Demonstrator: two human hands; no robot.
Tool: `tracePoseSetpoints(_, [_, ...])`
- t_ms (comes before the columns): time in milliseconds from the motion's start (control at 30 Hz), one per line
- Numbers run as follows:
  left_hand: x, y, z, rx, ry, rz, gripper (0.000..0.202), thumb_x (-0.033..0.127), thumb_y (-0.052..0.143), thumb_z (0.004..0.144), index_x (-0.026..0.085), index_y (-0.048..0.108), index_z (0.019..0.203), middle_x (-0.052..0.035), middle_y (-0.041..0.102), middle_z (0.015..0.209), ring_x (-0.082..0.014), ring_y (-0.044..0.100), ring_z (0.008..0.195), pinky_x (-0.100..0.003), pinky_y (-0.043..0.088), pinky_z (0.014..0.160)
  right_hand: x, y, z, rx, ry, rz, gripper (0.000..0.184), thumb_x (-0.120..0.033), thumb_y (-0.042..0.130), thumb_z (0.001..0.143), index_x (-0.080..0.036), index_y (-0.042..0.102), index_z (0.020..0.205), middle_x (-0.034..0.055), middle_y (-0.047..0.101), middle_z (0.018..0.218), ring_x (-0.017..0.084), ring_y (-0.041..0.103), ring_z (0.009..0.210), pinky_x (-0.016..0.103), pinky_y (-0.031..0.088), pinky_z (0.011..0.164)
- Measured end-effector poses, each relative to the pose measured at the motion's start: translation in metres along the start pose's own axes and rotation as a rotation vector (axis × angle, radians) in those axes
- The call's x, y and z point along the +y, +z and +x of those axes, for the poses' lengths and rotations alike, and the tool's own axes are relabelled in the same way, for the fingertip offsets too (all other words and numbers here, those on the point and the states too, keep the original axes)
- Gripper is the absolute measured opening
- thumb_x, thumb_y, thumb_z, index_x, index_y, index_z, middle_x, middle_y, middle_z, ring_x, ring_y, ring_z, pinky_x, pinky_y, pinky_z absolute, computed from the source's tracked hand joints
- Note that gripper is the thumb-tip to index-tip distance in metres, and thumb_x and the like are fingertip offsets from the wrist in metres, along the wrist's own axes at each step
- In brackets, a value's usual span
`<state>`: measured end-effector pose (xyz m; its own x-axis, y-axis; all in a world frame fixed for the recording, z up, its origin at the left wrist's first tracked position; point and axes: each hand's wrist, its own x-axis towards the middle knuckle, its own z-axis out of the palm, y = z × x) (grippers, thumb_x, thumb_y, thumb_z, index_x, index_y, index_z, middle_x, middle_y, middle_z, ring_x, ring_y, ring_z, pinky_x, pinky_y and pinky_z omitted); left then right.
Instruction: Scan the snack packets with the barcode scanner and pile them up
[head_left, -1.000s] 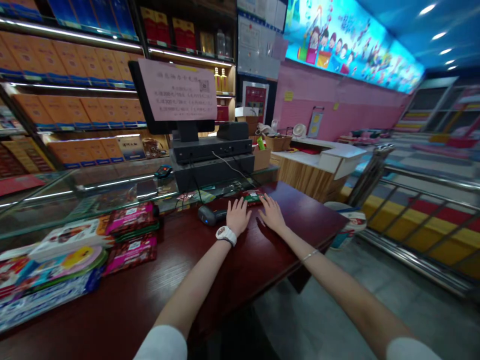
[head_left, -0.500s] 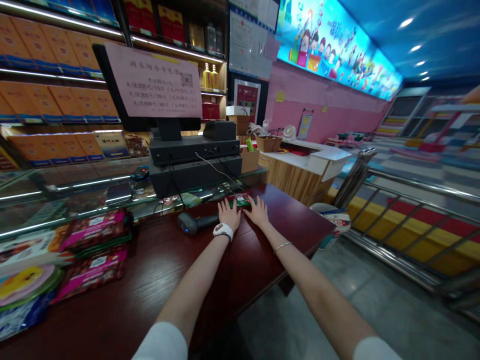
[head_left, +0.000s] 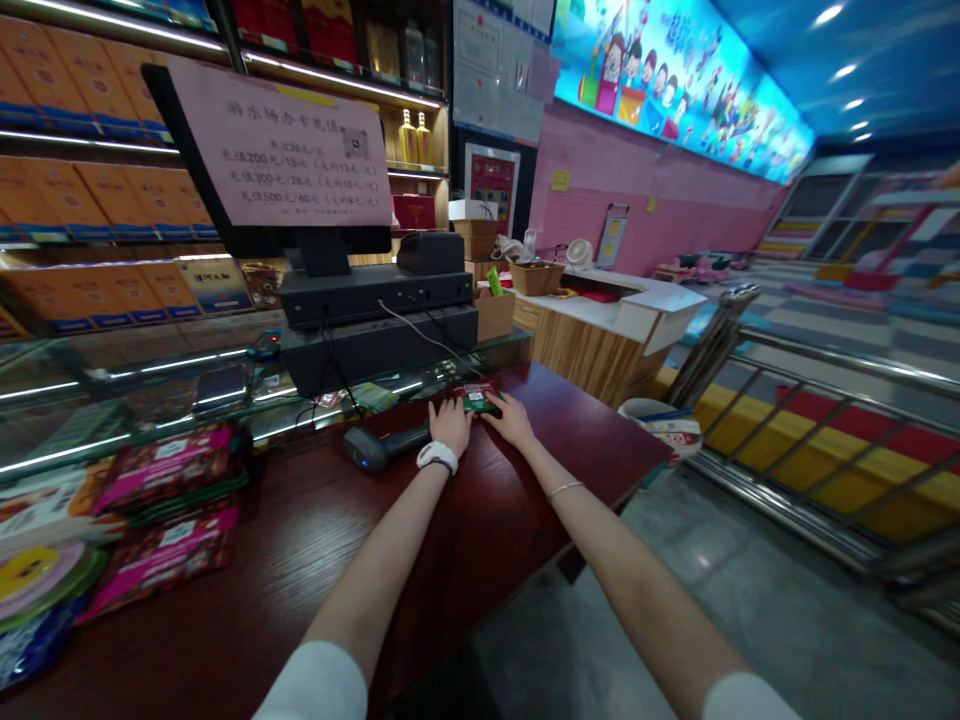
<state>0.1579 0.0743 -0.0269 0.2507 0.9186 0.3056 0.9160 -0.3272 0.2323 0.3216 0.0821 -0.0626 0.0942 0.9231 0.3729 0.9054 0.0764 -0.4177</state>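
Note:
A small green and red packet [head_left: 480, 398] lies at the far edge of the dark red wooden counter [head_left: 300, 570]. My left hand [head_left: 450, 423] rests palm down against the packet's left side, with a white watch on the wrist. On the other side, the fingertips of my right hand [head_left: 511, 420] lie against its right edge. Whether either hand grips it, I cannot tell. A black barcode scanner [head_left: 375, 447] lies just left of my left hand, with its cable running back.
Stacked pink packets [head_left: 169, 470] lie on the counter to the left, in front of a glass display case [head_left: 135, 375]. Ahead stands a black register [head_left: 375, 300] with a screen carrying a pink notice [head_left: 277, 145]. A metal railing [head_left: 817, 430] runs along the right.
My view has shifted, so the counter and scanner sit further left. My hands have drawn closer together, with more of the packet showing between them.

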Motion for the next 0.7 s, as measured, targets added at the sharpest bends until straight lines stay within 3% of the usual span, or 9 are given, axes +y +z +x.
tracePoseSetpoints(167, [-0.002, 0.001, -0.003, 0.045, 0.052, -0.101, 0.037, 0.023, 0.05, 0.094, 0.016, 0.056, 0.13, -0.0155, 0.063, 0.132, -0.0266, 0.054, 0.129, -0.053, 0.023, 0.118, 0.002, 0.0, -0.002, 0.089, -0.044, 0.062, 0.042, -0.027, 0.071, 0.082, -0.027, 0.067, 0.123, 0.0114, 0.064, 0.129, 0.028, 0.056, 0.124, 0.053, 0.034, 0.11])
tracePoseSetpoints(367, [-0.004, 0.001, -0.012, 0.161, 0.071, -0.22, 0.042, 0.021, 0.055, 0.091, 0.016, 0.055, 0.133, -0.0176, 0.06, 0.136, -0.0263, 0.054, 0.13, -0.054, 0.026, 0.117, -0.002, -0.008, -0.011, 0.163, -0.081, 0.107, 0.04, -0.023, 0.072, 0.08, -0.023, 0.068, 0.12, 0.014, 0.064, 0.131, 0.028, 0.058, 0.123, 0.055, 0.034, 0.11])
tracePoseSetpoints(533, [-0.01, -0.012, -0.023, 0.304, 0.119, -0.286, 0.044, 0.02, 0.056, 0.09, 0.019, 0.055, 0.134, -0.0147, 0.059, 0.137, -0.0262, 0.056, 0.127, -0.054, 0.029, 0.117, -0.017, -0.013, -0.02, 0.319, -0.172, 0.243, 0.035, -0.022, 0.067, 0.083, -0.024, 0.07, 0.118, 0.0141, 0.064, 0.13, 0.027, 0.059, 0.122, 0.056, 0.036, 0.109])
tracePoseSetpoints(700, [-0.022, -0.033, -0.035, 0.404, 0.152, -0.296, 0.035, 0.02, 0.058, 0.089, 0.023, 0.063, 0.124, -0.0131, 0.059, 0.137, -0.0256, 0.056, 0.126, -0.052, 0.03, 0.117, -0.046, -0.018, -0.026, 0.381, -0.222, 0.315, 0.037, -0.02, 0.063, 0.084, -0.027, 0.069, 0.12, 0.0114, 0.063, 0.133, 0.026, 0.057, 0.124, 0.054, 0.035, 0.111])
